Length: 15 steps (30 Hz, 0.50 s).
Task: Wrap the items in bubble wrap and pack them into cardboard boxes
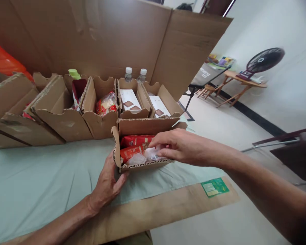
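Note:
A small open cardboard box (142, 165) lies at the front of the cloth-covered table. My left hand (108, 182) grips its left end, thumb at the near corner and the other fingers partly hidden behind the end wall. Inside are red packets (132, 153) and crumpled clear plastic pieces (136, 159). My right hand (177, 146) reaches in over the right part of the box. Its thumb and fingers are bent but apart, just above a clear plastic piece (151, 153); whether they touch it I cannot tell.
Behind stand several cardboard bins (58, 119), holding a red snack bag (107, 103), white boxes (129, 100) and bottles (128, 75). A tall cardboard panel (122, 37) rises behind them. A fan (265, 60) stands on a wooden table (255, 83) at right.

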Available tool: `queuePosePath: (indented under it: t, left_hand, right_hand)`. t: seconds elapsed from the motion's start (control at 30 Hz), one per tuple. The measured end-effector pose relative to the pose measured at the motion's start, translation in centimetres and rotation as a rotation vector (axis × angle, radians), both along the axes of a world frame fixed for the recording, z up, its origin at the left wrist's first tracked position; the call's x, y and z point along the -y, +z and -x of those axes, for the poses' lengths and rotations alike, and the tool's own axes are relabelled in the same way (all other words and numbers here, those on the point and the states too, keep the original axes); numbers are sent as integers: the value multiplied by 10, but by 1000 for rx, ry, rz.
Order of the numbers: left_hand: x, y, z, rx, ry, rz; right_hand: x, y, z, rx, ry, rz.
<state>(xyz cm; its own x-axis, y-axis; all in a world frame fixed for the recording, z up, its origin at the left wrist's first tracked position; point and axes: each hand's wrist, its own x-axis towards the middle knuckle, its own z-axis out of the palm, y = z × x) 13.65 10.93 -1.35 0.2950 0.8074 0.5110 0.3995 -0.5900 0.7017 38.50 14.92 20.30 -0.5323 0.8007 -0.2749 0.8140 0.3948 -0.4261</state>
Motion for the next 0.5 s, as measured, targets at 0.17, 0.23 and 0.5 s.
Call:
queuePosePath:
  t: [0.17,0.23,0.5]
  left_hand:
    - [6,-18,3,31,-4,-40]
    - [7,-19,5,28,-23,-42]
    - [9,-25,9,9,-41,20]
  right_hand:
    - [-19,-1,30,313,206,140]
    - [-24,-1,37,419,244,136]
    - [-36,-23,81,486,435,97]
